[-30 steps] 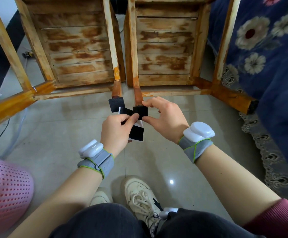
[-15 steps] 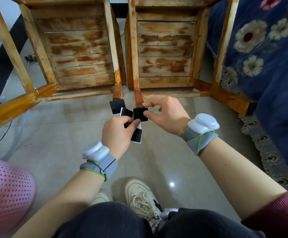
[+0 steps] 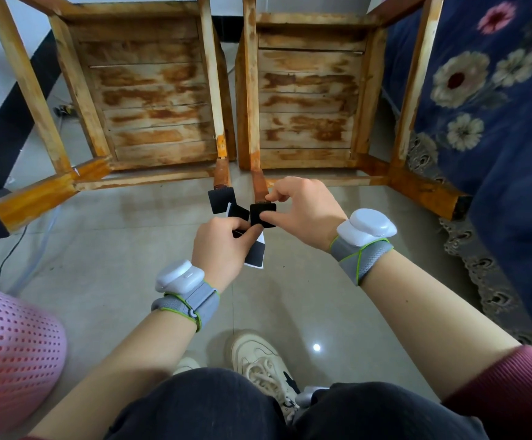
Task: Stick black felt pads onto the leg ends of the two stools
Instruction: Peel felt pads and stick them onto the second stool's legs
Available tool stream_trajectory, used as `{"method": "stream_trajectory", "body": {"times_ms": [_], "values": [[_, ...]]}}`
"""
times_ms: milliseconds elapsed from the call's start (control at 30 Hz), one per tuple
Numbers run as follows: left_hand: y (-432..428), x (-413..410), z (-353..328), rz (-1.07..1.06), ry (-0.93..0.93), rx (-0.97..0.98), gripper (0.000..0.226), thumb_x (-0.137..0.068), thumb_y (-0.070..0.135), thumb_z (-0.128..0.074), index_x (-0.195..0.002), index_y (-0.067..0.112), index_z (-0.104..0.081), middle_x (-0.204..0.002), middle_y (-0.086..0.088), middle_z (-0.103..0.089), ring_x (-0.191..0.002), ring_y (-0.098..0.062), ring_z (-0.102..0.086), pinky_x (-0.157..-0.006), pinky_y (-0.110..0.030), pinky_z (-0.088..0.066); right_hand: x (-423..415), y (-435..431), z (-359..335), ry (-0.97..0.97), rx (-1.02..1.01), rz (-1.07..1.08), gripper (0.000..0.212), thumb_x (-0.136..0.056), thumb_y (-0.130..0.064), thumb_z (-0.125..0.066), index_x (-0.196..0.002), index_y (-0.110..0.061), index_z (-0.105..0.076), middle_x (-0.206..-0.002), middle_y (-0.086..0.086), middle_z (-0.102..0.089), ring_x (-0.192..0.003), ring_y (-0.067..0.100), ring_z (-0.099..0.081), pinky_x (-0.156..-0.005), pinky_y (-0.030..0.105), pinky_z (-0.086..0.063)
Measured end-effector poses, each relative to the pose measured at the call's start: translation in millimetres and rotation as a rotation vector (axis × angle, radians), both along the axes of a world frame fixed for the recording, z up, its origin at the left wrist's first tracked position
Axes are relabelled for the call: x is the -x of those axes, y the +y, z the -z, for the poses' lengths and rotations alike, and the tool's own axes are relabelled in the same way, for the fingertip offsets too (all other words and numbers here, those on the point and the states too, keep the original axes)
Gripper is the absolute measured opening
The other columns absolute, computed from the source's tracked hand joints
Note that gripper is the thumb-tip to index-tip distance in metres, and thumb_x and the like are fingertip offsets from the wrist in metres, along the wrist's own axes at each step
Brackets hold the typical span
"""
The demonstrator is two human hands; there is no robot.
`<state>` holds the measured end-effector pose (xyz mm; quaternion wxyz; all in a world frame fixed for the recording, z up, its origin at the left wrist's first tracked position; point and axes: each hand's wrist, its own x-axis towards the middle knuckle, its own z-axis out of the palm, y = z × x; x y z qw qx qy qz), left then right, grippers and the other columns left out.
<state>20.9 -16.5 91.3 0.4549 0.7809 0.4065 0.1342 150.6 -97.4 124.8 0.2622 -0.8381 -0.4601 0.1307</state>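
Head view: right hand (image 3: pixel 302 211) pinches square black felt pad (image 3: pixel 263 215), now up at wooden leg end (image 3: pixel 257 189); left hand (image 3: pixel 223 249) grips white pad sheet (image 3: pixel 256 256).

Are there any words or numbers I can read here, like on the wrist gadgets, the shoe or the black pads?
No words, numbers or signs can be read here.
Wrist gadgets: plain white, no writing shows.
Shoe: one dark mark, too small to read.
Felt pad pinched by the right hand: blank.
Sheet of pads in the left hand: blank.
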Motion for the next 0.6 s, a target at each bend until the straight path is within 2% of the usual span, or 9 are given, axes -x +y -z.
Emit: {"method": "stream_trajectory", "body": {"times_ms": [67,167,267,400,467,533,600], "values": [[-0.5,0.4,0.4,-0.014,-0.005,0.017,0.017,-0.082,0.031,-0.068,-0.076,0.017,-0.074,-0.063,0.004,-0.064,-0.072,-0.029,-0.066,-0.065,-0.047,-0.057,0.0,-1.3,1.9,-0.007,-0.012,-0.015,0.021,-0.078,-0.027,-0.073,-0.092,-0.013,-0.067,-0.088,-0.009,-0.056,-0.092,0.022,-0.058,-0.081,0.039,-0.049],[-0.5,-1.0,-0.1,-0.005,0.021,-0.001,0.017,-0.082,0.033,-0.067,-0.076,0.018,-0.073,-0.062,0.005,-0.063,-0.068,-0.027,-0.063,-0.066,-0.046,-0.057,2.1,-3.4,7.1,-0.040,-0.024,-0.018,0.022,-0.081,-0.029,-0.070,-0.097,-0.014,-0.066,-0.100,-0.005,-0.066,-0.095,0.022,-0.059,-0.080,0.039,-0.049],[-1.9,3.3,-2.8,-0.021,0.002,0.069,0.013,-0.083,0.028,-0.068,-0.081,0.017,-0.075,-0.069,-0.001,-0.066,-0.073,-0.031,-0.066,-0.064,-0.046,-0.059,3.8,-6.9,9.3,-0.001,-0.005,0.004,0.025,-0.083,-0.031,-0.066,-0.105,-0.019,-0.065,-0.109,-0.006,-0.067,-0.099,0.021,-0.059,-0.083,0.038,-0.049],[-4.2,22.8,-11.3,-0.023,-0.023,0.269,0.013,-0.087,0.015,-0.062,-0.091,0.015,-0.075,-0.080,-0.003,-0.067,-0.068,-0.018,-0.063,-0.052,-0.023,-0.058,7.0,-19.0,-0.2,0.112,-0.001,0.024,0.038,-0.084,-0.031,-0.065,-0.121,-0.026,-0.061,-0.119,-0.006,-0.063,-0.101,0.016,-0.059,-0.089,0.030,-0.046],[-5.2,33.5,-18.0,0.004,-0.007,0.333,0.021,-0.087,0.007,-0.057,-0.097,0.016,-0.074,-0.085,-0.002,-0.067,-0.070,-0.012,-0.061,-0.049,-0.014,-0.053,11.7,-27.8,-4.7,0.122,0.003,0.040,0.038,-0.086,-0.029,-0.064,-0.123,-0.022,-0.060,-0.116,-0.004,-0.063,-0.100,0.015,-0.059,-0.087,0.026,-0.045],[-7.5,42.7,-27.9,0.039,-0.008,0.355,0.025,-0.086,0.003,-0.057,-0.096,0.017,-0.075,-0.090,-0.002,-0.069,-0.075,-0.012,-0.062,-0.050,-0.009,-0.049,16.4,-34.6,-9.7,0.157,-0.008,0.092,0.030,-0.085,-0.027,-0.064,-0.114,-0.017,-0.066,-0.104,-0.003,-0.065,-0.094,0.014,-0.059,-0.081,0.023,-0.043],[-9.4,48.9,-41.3,0.081,-0.032,0.379,0.025,-0.085,0.004,-0.059,-0.093,0.022,-0.075,-0.093,-0.003,-0.072,-0.080,-0.014,-0.065,-0.057,-0.009,-0.050,21.5,-37.7,-18.5,0.243,-0.039,0.119,0.022,-0.085,-0.025,-0.066,-0.103,-0.015,-0.071,-0.090,-0.005,-0.066,-0.085,0.011,-0.060,-0.076,0.020,-0.042]]}}
